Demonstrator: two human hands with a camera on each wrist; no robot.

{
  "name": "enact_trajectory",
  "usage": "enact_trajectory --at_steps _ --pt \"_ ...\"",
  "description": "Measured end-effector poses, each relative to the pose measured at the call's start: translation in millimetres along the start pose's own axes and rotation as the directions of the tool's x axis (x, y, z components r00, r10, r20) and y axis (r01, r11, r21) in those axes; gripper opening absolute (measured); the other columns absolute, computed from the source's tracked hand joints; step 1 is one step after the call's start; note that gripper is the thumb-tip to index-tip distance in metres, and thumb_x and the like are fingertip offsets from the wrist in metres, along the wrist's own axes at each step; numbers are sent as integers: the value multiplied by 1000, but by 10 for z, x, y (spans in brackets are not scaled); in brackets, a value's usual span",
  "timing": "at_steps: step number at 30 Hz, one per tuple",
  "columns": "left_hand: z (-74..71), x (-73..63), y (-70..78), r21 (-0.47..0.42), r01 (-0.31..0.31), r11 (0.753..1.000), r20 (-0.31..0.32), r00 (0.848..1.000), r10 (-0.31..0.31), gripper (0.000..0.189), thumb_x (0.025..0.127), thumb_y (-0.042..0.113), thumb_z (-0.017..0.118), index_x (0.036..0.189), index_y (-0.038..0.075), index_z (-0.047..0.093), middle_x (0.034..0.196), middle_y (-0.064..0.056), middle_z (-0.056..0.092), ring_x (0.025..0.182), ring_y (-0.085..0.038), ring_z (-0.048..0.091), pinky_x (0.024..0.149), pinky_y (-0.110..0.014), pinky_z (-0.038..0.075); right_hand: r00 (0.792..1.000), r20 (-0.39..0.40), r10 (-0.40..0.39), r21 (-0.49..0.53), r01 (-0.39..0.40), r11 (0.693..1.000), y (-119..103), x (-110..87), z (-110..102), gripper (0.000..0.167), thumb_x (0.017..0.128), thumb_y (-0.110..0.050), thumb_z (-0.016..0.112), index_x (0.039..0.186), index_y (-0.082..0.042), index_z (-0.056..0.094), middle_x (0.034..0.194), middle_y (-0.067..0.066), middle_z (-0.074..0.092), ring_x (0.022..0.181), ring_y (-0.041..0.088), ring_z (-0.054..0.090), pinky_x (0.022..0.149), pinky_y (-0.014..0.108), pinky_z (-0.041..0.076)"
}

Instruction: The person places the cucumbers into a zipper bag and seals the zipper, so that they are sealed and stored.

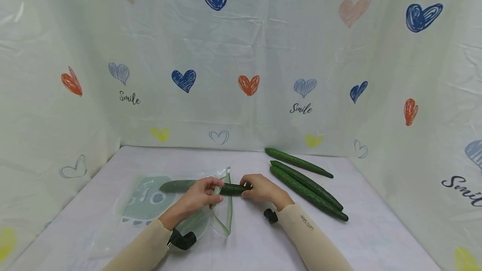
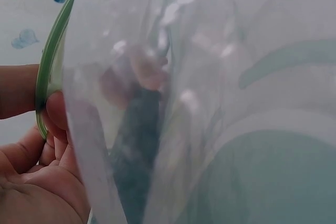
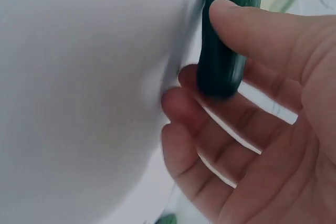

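A clear zip bag (image 1: pixel 150 198) with a printed teal monster face lies on the table, its green-edged mouth facing right. My left hand (image 1: pixel 205 192) pinches the bag's rim; in the left wrist view, finger and thumb sit on the green zip edge (image 2: pixel 46 72). One cucumber (image 1: pixel 236 189) lies mostly inside the bag, with its right end sticking out of the mouth. That end is held by my right hand (image 1: pixel 261 188). In the right wrist view, the thumb presses on the cucumber (image 3: pixel 231 35) and the fingers curl beneath it.
Right of the bag, two cucumbers (image 1: pixel 308 191) lie side by side on the white table (image 1: pixel 297 241). A further cucumber (image 1: pixel 299 162) rests behind them, near the back edge. A white curtain (image 1: pixel 241 45) with printed hearts stands around the table's back and sides.
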State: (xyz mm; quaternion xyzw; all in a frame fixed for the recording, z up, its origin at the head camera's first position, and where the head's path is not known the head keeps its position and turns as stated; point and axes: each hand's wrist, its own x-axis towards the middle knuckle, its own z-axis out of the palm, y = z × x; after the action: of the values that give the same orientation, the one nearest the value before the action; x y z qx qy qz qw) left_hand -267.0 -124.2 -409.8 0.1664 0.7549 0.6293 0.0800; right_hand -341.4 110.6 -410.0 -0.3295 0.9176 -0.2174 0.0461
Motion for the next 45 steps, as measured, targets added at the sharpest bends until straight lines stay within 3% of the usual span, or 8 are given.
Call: enact_trajectory --at_steps 7,18,20,25,30,37,40,45 --pt "-6 -9 -11 1 8 1000 -1 1000 -8 41 86 -1 67 122 -8 51 86 -9 55 63 -15 49 54 -28 45 999 -12 -30 73 31 997 113 -34 -19 14 86 -12 71 99 -13 67 83 -4 60 76 11 54 69 30 45" --pt "17 -3 32 -26 13 1000 33 999 -12 43 85 -1 67 123 -11 48 81 -6 56 66 -14 49 54 -25 42 998 -61 -14 210 27 977 43 -16 26 8 88 -12 68 96 -14 67 77 -5 60 64 9 52 59 25 44" --pt "18 -4 30 -28 12 1000 37 999 -11 44 85 -1 67 123 -11 48 80 -6 55 66 -14 49 55 -25 42 999 -49 -4 276 17 961 28 -3 38 8 89 -12 66 97 -12 67 78 -3 61 64 10 55 58 26 46" --pt "4 0 8 -23 12 1000 16 1000 -12 45 85 0 68 124 -10 48 84 -7 56 66 -14 49 55 -26 43 999 33 21 460 -34 887 23 22 50 14 88 -9 66 101 -6 67 78 3 63 63 14 58 56 28 48" --pt "-18 4 -4 -18 16 1000 0 1000 -16 45 85 1 68 124 -10 48 85 -8 57 67 -15 49 55 -26 43 993 120 16 557 -81 827 55 29 68 17 86 -6 67 103 -2 68 81 6 64 66 15 60 60 29 51" --pt "-31 0 9 -19 15 1000 -12 1000 -15 45 84 1 68 123 -10 49 83 -7 55 65 -14 48 54 -26 43 991 134 24 704 -112 701 51 39 102 17 88 0 62 104 4 60 80 15 65 63 20 65 64 33 55" --pt "-31 2 4 -17 15 1000 -9 1000 -15 44 84 1 69 122 -10 49 83 -7 55 65 -14 48 54 -26 43 992 121 31 723 -109 682 36 52 122 24 85 0 66 107 4 58 84 14 64 62 20 65 63 33 55" --pt "-30 8 -4 -16 14 1000 0 1000 -14 41 85 0 68 121 -9 50 82 -6 56 65 -14 49 54 -26 43 991 127 47 717 -125 686 -6 73 119 32 84 -5 71 114 -1 61 86 15 67 56 17 61 52 29 52"
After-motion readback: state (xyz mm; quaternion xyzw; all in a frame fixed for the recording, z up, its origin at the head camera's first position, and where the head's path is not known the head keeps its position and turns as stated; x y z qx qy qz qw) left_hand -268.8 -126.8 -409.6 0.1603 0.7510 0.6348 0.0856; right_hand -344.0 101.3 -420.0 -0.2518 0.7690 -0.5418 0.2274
